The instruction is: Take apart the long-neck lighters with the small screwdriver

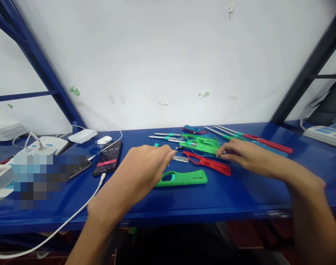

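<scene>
My left hand [141, 171] hovers over the table with its fingers curled shut; whatever is in them is hidden. Just past its fingertips lies a small clear lighter fuel tank [181, 159]. Below it rests a green lighter casing [188, 178] with a trigger opening, partly covered by the hand. My right hand [236, 154] has thumb and fingers closed at the right end of another green lighter casing [203, 148], which has inner parts showing. A red casing half [209, 162] lies open-side up between both hands.
Behind lie several long-nosed lighters with metal tubes, including a red one [267, 141]. To the left are a phone [107, 160] showing a timer, a white charging cable [82, 208] and power strips. A white wall [168, 62] stands behind the blue table [234, 200].
</scene>
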A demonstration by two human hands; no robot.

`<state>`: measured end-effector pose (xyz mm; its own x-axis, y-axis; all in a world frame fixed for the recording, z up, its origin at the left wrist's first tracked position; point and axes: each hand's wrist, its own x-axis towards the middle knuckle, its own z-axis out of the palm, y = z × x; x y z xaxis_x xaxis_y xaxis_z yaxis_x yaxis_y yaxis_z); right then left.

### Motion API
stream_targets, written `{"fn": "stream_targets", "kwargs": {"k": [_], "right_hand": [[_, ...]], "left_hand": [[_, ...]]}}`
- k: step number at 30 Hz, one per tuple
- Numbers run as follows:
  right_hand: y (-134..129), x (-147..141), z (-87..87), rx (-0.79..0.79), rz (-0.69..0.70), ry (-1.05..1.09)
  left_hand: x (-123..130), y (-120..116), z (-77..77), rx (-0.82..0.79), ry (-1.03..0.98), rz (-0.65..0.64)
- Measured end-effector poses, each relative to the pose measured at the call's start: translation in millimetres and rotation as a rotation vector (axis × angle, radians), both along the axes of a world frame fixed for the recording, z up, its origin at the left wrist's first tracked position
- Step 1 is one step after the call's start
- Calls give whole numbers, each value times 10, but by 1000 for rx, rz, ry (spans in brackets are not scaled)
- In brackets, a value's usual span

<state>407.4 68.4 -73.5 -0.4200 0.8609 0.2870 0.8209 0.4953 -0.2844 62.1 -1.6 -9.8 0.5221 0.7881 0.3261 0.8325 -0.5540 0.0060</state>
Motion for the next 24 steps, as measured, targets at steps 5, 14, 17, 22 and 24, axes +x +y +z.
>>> {"fn": "stream_targets", "kwargs": {"k": [5, 14, 17, 22, 24], "right_hand": [[25, -22, 54, -19, -39, -22], [-351, -466, 321, -106, 84, 68], [-427, -650, 334, -228, 201, 98], [-440, -814, 335, -261, 283, 76], [-420, -822, 347, -226, 279, 68]], "left_hand": [[12, -56, -219, -212, 27, -23], [112, -29, -241, -340, 97, -11], [134, -31, -226, -261, 97, -28], [164, 3, -191, -155, 74, -31], [168, 26, -177, -133, 48, -30]]}}
